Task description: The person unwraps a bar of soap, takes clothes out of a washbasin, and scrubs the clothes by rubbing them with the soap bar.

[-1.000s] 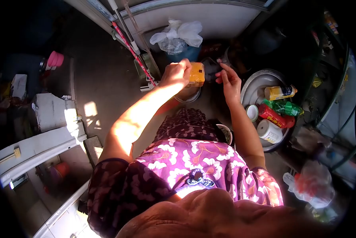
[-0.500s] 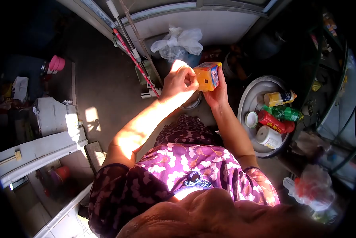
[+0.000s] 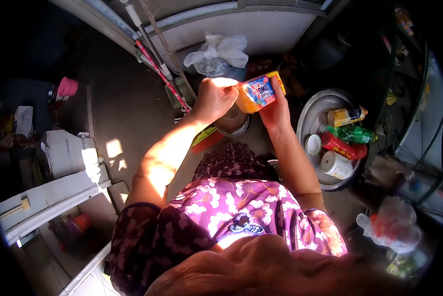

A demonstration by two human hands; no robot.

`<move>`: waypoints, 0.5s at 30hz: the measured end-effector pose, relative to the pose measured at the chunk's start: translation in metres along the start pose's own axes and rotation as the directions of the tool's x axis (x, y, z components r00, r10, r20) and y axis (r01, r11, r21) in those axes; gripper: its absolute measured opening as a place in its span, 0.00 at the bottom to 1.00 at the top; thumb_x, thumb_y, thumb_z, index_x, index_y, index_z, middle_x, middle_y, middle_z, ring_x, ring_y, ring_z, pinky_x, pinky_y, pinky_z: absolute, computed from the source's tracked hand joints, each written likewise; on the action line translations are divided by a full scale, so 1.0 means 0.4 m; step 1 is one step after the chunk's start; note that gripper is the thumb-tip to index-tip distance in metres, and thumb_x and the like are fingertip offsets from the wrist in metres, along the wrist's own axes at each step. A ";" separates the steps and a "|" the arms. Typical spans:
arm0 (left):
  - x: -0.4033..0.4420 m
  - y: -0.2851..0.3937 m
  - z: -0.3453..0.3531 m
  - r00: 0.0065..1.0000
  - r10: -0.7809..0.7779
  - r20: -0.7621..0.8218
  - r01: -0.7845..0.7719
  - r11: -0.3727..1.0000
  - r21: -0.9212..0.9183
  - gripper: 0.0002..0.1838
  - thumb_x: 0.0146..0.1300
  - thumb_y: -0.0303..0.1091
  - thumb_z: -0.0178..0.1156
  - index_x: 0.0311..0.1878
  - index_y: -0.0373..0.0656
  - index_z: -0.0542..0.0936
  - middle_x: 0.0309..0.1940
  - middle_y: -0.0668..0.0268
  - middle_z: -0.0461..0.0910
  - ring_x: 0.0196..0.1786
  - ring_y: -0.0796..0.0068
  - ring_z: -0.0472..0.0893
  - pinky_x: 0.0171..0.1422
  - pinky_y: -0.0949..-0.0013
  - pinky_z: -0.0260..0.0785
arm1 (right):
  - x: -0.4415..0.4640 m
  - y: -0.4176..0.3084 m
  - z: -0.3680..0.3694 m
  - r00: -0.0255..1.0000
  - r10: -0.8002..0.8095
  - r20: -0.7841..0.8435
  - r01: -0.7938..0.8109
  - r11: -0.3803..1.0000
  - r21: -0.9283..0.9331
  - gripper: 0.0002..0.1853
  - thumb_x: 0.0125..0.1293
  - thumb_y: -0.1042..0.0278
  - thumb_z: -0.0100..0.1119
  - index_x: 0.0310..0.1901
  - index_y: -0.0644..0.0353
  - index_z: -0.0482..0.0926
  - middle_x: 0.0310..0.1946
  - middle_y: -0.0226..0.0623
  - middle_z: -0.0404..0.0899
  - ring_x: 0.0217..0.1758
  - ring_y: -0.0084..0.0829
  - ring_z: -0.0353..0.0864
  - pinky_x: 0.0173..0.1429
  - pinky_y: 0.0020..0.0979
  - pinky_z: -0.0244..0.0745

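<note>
An orange and yellow OMO laundry soap pack (image 3: 261, 93) with a blue label is held up in front of my body. My right hand (image 3: 276, 111) is wrapped around its right end, thumb along the printed side. At the pack's left end, my left hand (image 3: 215, 98) is closed, with thumb and index finger pinching the wrapper. Exactly how much wrapper lies between those fingertips is hidden. Below the pack, a round bucket (image 3: 234, 123) stands on the floor.
To the right, a grey metal basin (image 3: 304, 118) holds a yellow-labelled bottle (image 3: 347, 116), a green bottle (image 3: 357, 136), a red package (image 3: 340, 146) and a white tub (image 3: 336, 164). A white plastic bag (image 3: 219, 52) and leaning poles (image 3: 157, 66) are ahead. A pink container (image 3: 67, 87) is at left.
The pack has turned so its OMO label now faces up toward me. My left hand has shifted slightly left and down, still at the pack's left end.
</note>
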State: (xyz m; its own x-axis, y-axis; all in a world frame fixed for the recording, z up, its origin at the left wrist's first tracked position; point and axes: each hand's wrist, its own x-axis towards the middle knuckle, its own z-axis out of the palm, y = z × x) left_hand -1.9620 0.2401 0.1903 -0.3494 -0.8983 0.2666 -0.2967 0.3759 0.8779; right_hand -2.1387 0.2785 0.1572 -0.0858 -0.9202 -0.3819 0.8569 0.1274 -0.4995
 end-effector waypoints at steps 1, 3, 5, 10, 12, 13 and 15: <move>0.005 -0.029 0.007 1.000 0.003 -0.007 -0.003 0.999 -0.050 0.12 0.54 0.23 0.58 0.41 0.35 0.84 0.27 0.54 0.83 0.25 0.77 0.81 0.33 0.71 0.73 | -0.001 -0.003 0.004 1.000 0.022 -0.009 -0.021 1.000 0.019 0.17 0.68 0.56 0.62 0.51 0.56 0.73 0.45 0.32 0.81 0.50 0.28 0.82 0.59 0.34 0.75; 0.021 -0.066 0.018 0.998 -0.053 0.040 0.057 0.994 -0.094 0.11 0.54 0.21 0.56 0.40 0.33 0.84 0.27 0.56 0.84 0.25 0.77 0.81 0.33 0.73 0.73 | -0.001 -0.003 0.000 1.000 0.028 0.002 -0.028 0.999 0.025 0.19 0.67 0.55 0.62 0.52 0.57 0.73 0.45 0.33 0.81 0.51 0.29 0.81 0.60 0.36 0.75; 0.024 -0.083 0.023 0.985 -0.146 0.089 0.160 0.969 -0.189 0.12 0.55 0.19 0.54 0.40 0.31 0.84 0.28 0.57 0.85 0.25 0.78 0.80 0.33 0.74 0.73 | 0.000 -0.004 -0.006 0.999 0.049 0.013 -0.049 0.998 0.030 0.19 0.67 0.54 0.63 0.52 0.57 0.73 0.45 0.33 0.81 0.51 0.29 0.81 0.60 0.37 0.74; 0.007 -0.084 0.073 0.886 -0.448 0.123 0.433 0.703 -0.564 0.13 0.65 0.20 0.51 0.50 0.28 0.80 0.41 0.57 0.84 0.41 0.69 0.84 0.49 0.70 0.79 | 0.022 0.013 -0.038 0.998 -0.004 -0.061 0.006 0.999 0.034 0.17 0.68 0.53 0.61 0.52 0.52 0.75 0.47 0.29 0.81 0.52 0.28 0.80 0.59 0.37 0.73; -0.009 -0.054 0.112 0.770 -0.627 0.114 0.536 0.539 -0.650 0.15 0.69 0.29 0.52 0.58 0.37 0.73 0.52 0.54 0.77 0.54 0.62 0.80 0.53 0.55 0.78 | 0.030 0.018 -0.045 0.994 -0.079 -0.071 0.081 0.996 0.034 0.18 0.68 0.54 0.62 0.53 0.54 0.74 0.47 0.31 0.80 0.51 0.28 0.81 0.58 0.37 0.75; -0.015 -0.016 0.124 0.652 -0.748 0.123 0.565 0.372 -0.736 0.16 0.70 0.33 0.52 0.58 0.39 0.71 0.54 0.53 0.75 0.57 0.60 0.77 0.54 0.49 0.78 | 0.032 0.022 -0.051 0.990 -0.122 -0.063 0.124 0.992 0.021 0.19 0.68 0.56 0.62 0.54 0.55 0.73 0.47 0.33 0.80 0.51 0.29 0.81 0.58 0.37 0.76; -0.030 -0.037 0.118 0.578 -0.702 0.416 0.664 0.107 -0.740 0.16 0.72 0.42 0.52 0.54 0.43 0.69 0.53 0.53 0.72 0.55 0.58 0.76 0.57 0.41 0.74 | 0.031 0.020 -0.061 0.979 -0.201 -0.026 0.200 0.979 -0.032 0.21 0.68 0.58 0.62 0.56 0.57 0.71 0.47 0.35 0.79 0.51 0.29 0.81 0.57 0.36 0.77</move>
State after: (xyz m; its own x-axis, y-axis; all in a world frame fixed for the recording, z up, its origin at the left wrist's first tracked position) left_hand -1.9954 0.2561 0.1552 -0.3630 -0.6882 -0.6282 0.3944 -0.7242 0.5656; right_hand -2.1455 0.2773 0.1294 -0.2692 -0.9172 -0.2936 0.8054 -0.0473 -0.5908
